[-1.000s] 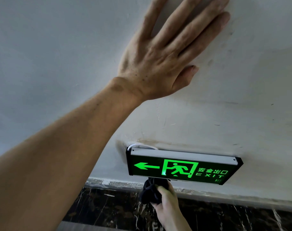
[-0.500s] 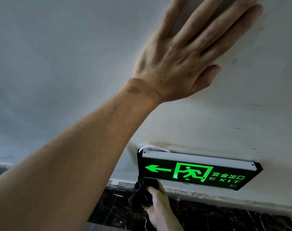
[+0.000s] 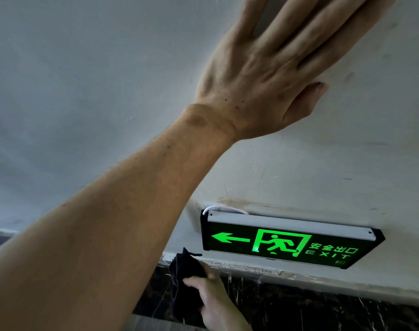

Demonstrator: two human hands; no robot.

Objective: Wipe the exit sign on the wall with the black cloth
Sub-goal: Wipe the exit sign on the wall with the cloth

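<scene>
The lit green exit sign (image 3: 287, 242) has a black frame and a grey top edge, and is fixed low on the pale wall. My left hand (image 3: 263, 75) lies flat on the wall above the sign, fingers spread, holding nothing. My right hand (image 3: 215, 297) is below the sign's left end and grips the black cloth (image 3: 184, 271). The cloth hangs just left of and under the sign's lower left corner, apart from the sign's face. My left forearm crosses the lower left of the view.
The pale wall (image 3: 84, 91) is scuffed and stained around the sign. A white cable (image 3: 218, 207) loops out at the sign's top left corner. A dark marble skirting (image 3: 299, 306) with a rough plaster edge runs under the sign.
My right hand and the cloth have slid left and down, from under the sign's middle to past its left end. My left hand stays pressed on the wall.
</scene>
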